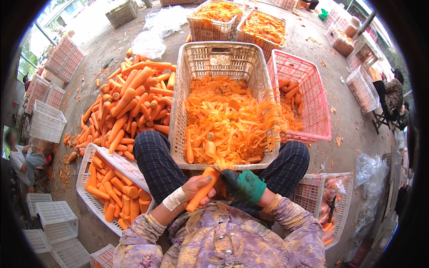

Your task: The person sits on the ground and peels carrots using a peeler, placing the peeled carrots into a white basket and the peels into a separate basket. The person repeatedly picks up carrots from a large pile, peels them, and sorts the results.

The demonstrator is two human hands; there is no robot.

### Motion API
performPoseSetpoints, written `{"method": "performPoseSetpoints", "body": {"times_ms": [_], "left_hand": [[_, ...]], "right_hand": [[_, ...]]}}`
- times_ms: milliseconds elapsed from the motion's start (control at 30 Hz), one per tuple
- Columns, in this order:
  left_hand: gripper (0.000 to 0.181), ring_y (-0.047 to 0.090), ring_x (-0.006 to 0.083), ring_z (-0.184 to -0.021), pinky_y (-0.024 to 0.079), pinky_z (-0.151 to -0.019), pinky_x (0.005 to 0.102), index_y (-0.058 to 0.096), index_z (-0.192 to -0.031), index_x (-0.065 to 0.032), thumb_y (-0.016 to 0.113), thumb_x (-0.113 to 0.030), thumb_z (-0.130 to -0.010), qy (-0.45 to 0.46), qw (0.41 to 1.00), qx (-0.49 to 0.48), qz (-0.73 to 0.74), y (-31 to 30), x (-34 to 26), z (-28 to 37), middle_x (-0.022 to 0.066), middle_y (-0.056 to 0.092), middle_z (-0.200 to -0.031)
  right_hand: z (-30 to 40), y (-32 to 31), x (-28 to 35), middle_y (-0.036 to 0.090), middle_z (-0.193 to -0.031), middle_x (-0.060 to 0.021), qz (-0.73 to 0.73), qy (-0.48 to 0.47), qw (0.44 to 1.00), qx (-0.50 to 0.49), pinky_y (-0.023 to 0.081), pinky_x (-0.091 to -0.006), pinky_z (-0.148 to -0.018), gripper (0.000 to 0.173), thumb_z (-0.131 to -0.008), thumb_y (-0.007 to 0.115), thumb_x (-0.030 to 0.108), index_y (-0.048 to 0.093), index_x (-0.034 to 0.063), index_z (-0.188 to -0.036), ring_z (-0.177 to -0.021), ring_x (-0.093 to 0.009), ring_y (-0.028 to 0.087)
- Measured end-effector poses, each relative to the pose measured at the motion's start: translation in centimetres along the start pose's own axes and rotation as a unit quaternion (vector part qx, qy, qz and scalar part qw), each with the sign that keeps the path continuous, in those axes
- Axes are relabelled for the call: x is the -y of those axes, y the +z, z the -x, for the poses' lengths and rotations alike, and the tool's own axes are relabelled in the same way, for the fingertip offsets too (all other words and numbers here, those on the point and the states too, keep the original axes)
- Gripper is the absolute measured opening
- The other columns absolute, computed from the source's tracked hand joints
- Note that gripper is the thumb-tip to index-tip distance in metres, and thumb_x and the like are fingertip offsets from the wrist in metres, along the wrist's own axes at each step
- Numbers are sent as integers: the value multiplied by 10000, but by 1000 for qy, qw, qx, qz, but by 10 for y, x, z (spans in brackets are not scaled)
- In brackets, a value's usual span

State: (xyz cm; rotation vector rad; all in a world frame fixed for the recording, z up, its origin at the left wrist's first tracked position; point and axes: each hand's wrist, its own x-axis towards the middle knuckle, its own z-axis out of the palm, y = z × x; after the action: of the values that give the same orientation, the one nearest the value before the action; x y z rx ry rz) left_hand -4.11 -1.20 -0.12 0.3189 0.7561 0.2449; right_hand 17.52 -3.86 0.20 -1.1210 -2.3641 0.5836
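Note:
My left hand (197, 191), bare with a pale bandage at the wrist, grips a thick carrot (203, 189) over my lap. Its upper end tilts toward the crate. My right hand (246, 184) wears a green glove with dark fingers, closed beside the carrot's upper end. A thin dark edge of a bladed peeling tool (218, 170) shows there; the glove hides most of it. Orange peel hangs at that spot. Between my knees stands a dirty white plastic crate (219, 53), holding a heap of carrot peelings (228, 124) with some carrot pieces among them.
Left of the crate lies a pile of whole carrots (127, 100). A white crate (83, 177) of peeled carrots leans by my left knee. A pink crate (315, 100) with carrots stands right; another crate (310, 191) holds bagged contents. Seated people (25, 160) are farther off.

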Motion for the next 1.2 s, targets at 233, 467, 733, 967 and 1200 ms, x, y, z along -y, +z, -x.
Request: {"method": "performPoseSetpoints", "body": {"times_ms": [233, 467, 733, 967, 1200], "left_hand": [[440, 490, 151, -384, 423, -338, 257, 440, -994, -43, 608, -384, -771, -6, 999, 29, -33, 7, -4, -5, 92, 514, -647], [342, 482, 119, -393, 402, -358, 244, 472, -989, -29, 571, -286, -788, 67, 963, -106, -240, 18, 4, -19, 55, 523, -633], [433, 559, 186, -544, 450, -509, 277, 473, -1033, -37, 614, -336, -754, 334, 847, -151, -384, 34, -5, 12, 87, 564, -714], [466, 523, 174, -597, 433, -535, 265, 460, -1072, -23, 610, -320, -745, 366, 857, -356, -66, -70, 11, 100, 104, 549, -790], [601, 557, 328, -896, 443, -801, 372, 459, -1130, 17, 676, -266, -647, 255, 554, -755, -241, -258, 86, 171, 210, 568, -992]], "right_hand": [[5, 13, -13, 513, -606, -98, -18, -1, 1000, -7, 365, -391, -401, 333, -735, 555, 114, 424, 30, -1030, -492, -303, 511], [7, 23, -24, 507, -594, -129, -40, 20, 999, -4, 375, -410, -434, 315, -710, 588, 122, 419, 37, -962, -515, -333, 510], [-3, 33, -26, 576, -674, -174, -118, 214, 965, 93, 407, -448, -523, 226, -721, 610, 144, 473, 73, -885, -647, -387, 559], [4, 58, -67, 486, -556, 16, -368, 382, 846, -64, 345, -249, -427, 140, -850, 537, 147, 516, 33, -770, -475, -71, 453], [-6, 59, -68, 509, -568, 4, -393, 399, 827, -46, 365, -231, -433, 106, -843, 533, 124, 533, 30, -794, -465, -84, 467]]}}
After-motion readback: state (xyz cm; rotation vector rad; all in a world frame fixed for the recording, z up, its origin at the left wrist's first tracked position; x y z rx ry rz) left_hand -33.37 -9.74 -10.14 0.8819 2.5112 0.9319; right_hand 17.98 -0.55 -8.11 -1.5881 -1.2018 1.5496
